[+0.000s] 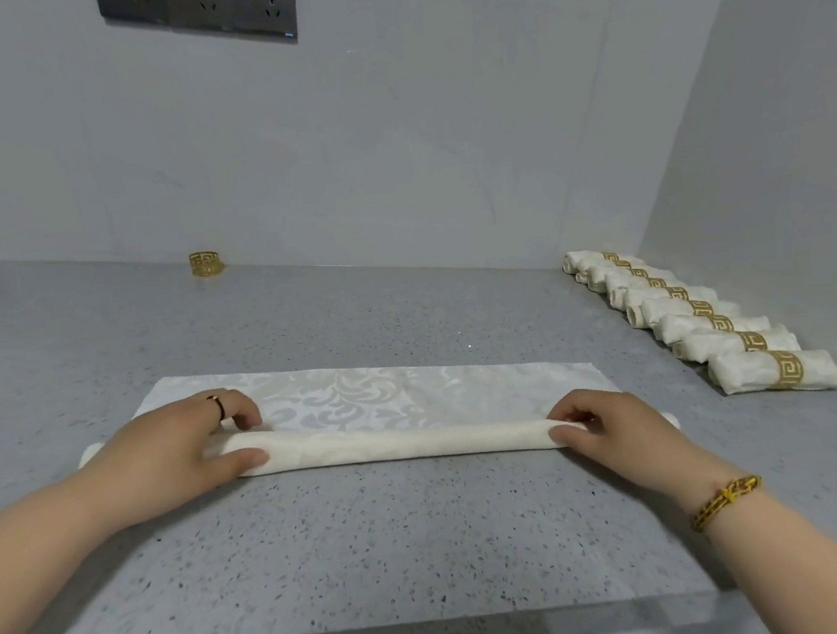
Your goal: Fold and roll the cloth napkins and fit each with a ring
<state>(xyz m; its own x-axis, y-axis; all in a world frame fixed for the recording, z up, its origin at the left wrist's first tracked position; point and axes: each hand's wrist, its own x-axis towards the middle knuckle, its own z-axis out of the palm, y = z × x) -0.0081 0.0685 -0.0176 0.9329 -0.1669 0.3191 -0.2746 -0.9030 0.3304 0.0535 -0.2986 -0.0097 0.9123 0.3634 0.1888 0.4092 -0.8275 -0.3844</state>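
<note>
My left hand [177, 445] and right hand [603, 424] each curl round an end of the napkin [389, 397], thumbs on the near side and fingers on top. I grip wide apart so the roll comes out even. It lies across the middle of the bench [378, 543], its far half flat and unrolled. A spare ring [206, 263] sits by the wall within reach, and finished rolls [706, 317] line the right corner, out of my way.

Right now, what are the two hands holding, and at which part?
The napkin, at its rolled near edge: the left hand grips the roll near its left end, the right hand near its right end.
</note>
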